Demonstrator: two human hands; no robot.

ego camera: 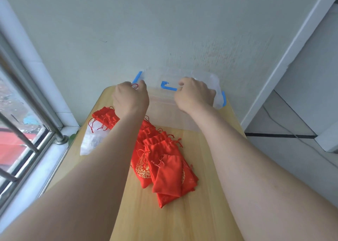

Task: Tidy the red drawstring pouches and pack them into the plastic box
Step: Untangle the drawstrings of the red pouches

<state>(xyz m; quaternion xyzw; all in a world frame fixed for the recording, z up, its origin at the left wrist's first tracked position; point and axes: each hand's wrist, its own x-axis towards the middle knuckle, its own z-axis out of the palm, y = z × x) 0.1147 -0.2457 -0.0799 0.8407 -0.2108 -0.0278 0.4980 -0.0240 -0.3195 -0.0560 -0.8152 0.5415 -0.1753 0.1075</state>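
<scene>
**Both hands laid on the plastic box at the far end of the tabletop**

A clear plastic box [164,110] with its lid on is seen at the far end of the wooden tabletop [201,195], close against the wall. A blue latch [137,76] is raised at its left end.

The box's left corner is gripped by the left hand [130,98], whose fingers are curled. A small loop of red cord [135,86] is caught between thumb and forefinger (whether it is actually pinched cannot be told).

The right hand [194,95] is set on the lid. Its fingers [182,84] are curled round the right end of the blue handle [169,87].

The red drawstring pouches [166,169] are heaped on the middle of the tabletop, between the two forearms and nearer than the box, with gold print showing on some and their cords loose. A smaller bunch of pouches [105,117] is found further left, lying on a clear plastic bag [92,141] near the tabletop's left edge. No pouch can be made out inside the box.

A barred window [27,136] is seen along the left.
</scene>
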